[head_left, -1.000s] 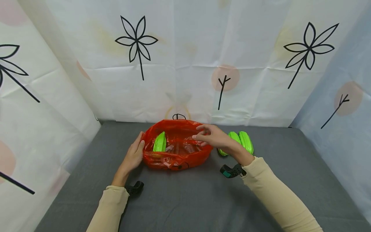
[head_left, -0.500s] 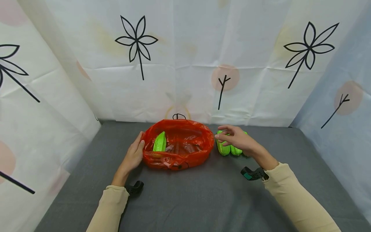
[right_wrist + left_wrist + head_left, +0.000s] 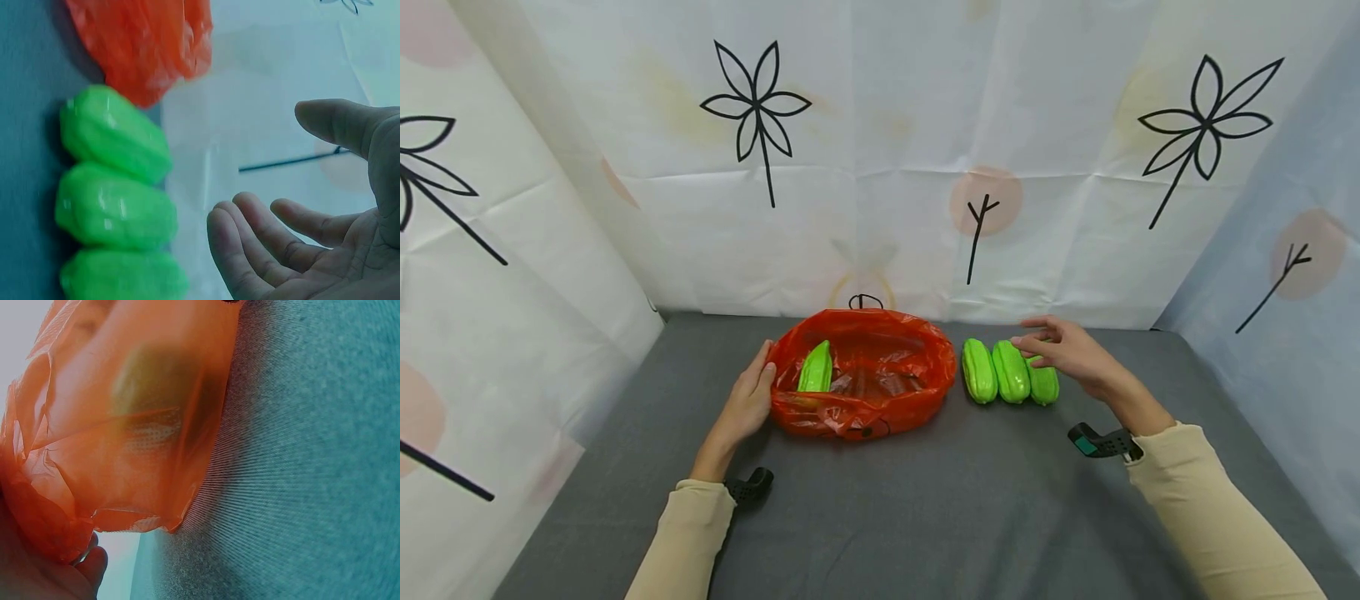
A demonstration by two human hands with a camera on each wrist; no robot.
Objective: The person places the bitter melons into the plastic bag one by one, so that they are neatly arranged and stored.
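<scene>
A red plastic bag (image 3: 865,417) stands with its mouth spread wide on the grey table. Inside, at its left end, sits a shiny green ridged oblong fruit (image 3: 816,368), showing dimly through the film in the left wrist view. My left hand (image 3: 748,396) holds the bag's left side at the rim. Right of the bag, three similar green fruits lie side by side: the left one (image 3: 980,371), the middle one (image 3: 1011,372) and the right one (image 3: 1043,382). Over the right one hovers my right hand (image 3: 1071,354), fingers relaxed, thumb apart, nothing held.
The dark grey tabletop (image 3: 880,517) extends in front of the bag. White patterned cloth (image 3: 880,167) rises close behind the bag and fruits, with more cloth at both sides. Each wrist wears a black band, such as the right wristband (image 3: 1101,442).
My right hand has moved from over the bag's mouth rightward to the far end of the fruit row, uncovering the left and middle fruits. My left hand stays at the bag.
</scene>
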